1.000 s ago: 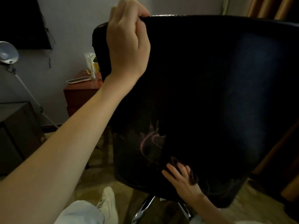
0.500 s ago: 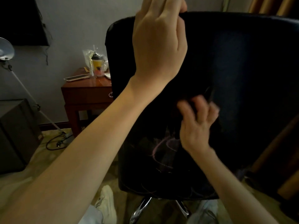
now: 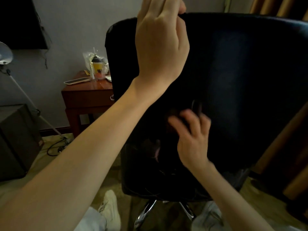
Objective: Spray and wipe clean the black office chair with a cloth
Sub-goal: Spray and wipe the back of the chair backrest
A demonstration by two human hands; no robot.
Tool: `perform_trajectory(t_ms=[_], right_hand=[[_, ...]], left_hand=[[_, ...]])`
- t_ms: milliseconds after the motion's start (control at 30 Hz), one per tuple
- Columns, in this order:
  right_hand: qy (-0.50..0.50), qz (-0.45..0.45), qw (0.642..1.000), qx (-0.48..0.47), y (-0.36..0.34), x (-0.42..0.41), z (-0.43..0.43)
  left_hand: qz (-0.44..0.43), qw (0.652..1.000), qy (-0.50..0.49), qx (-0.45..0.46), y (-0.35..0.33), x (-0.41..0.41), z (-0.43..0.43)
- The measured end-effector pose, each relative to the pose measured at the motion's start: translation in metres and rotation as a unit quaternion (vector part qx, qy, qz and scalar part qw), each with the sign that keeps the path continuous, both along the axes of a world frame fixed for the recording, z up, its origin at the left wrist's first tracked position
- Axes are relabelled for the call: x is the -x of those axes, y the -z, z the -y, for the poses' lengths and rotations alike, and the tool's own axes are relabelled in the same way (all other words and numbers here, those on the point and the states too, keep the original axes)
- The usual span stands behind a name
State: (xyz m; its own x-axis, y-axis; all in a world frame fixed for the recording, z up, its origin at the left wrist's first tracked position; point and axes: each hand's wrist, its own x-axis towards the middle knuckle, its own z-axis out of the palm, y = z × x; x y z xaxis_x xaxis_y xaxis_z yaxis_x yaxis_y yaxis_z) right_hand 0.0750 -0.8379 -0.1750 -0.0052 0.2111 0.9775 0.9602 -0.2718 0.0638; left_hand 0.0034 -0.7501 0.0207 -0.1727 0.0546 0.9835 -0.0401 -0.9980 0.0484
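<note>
1. Up goes the right hand (image 3: 193, 140)! A second ago it was low on the back of the chair (image 3: 241, 80); now it's at mid-back, blurred mid-stroke.
2. Its fingers (image 3: 175, 122) look spread on the black surface. Whether they pinch a cloth cannot be told: dark on dark.
3. The left hand (image 3: 161, 39) has slid right along the top rim, fingers curled over it, bracing.
4. The chair stands directly ahead, back towards the person. The lower back is probably wiped, with the upper back still to do.
</note>
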Motion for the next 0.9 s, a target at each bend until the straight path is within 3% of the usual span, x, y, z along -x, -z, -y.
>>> perform_trajectory(t_ms=[100, 200, 300, 400, 467, 500, 567, 667, 767, 900], right_hand=[[0.018, -0.024, 0.996, -0.085, -0.064, 0.001, -0.017], [0.035, -0.041, 0.996, -0.069, -0.046, 0.004, -0.036], [0.044, 0.033, 0.995, 0.089, 0.035, 0.004, -0.038], [0.069, 0.128, 0.925, 0.351, 0.116, 0.002, -0.019], [0.066, 0.102, 0.891, 0.438, 0.140, 0.001, -0.006], [0.061, 0.079, 0.893, 0.439, 0.140, 0.002, -0.002], [0.037, 0.032, 0.928, 0.369, 0.121, 0.008, 0.000], [-0.017, -0.038, 0.985, 0.166, 0.057, 0.016, -0.004], [-0.036, -0.059, 0.997, 0.019, -0.025, 0.023, -0.006], [-0.013, -0.023, 0.998, -0.049, -0.078, 0.029, -0.029]], left_hand=[[0.001, 1.000, 0.002, -0.002, 0.002, -0.002, 0.003], [0.004, 1.000, 0.011, -0.005, 0.002, -0.005, 0.006], [0.010, 1.000, 0.016, 0.007, 0.000, -0.009, 0.011], [0.004, 0.999, 0.026, 0.023, 0.001, -0.012, 0.018], [-0.003, 0.999, 0.029, 0.025, 0.001, -0.012, 0.021], [-0.010, 0.999, 0.032, 0.024, 0.001, -0.012, 0.022], [-0.028, 0.999, 0.029, 0.008, 0.002, -0.011, 0.023], [-0.105, 0.992, -0.007, -0.063, -0.002, -0.001, 0.022], [-0.186, 0.977, -0.025, -0.100, -0.009, 0.024, 0.003], [-0.127, 0.990, -0.065, -0.006, 0.012, 0.061, -0.043]])
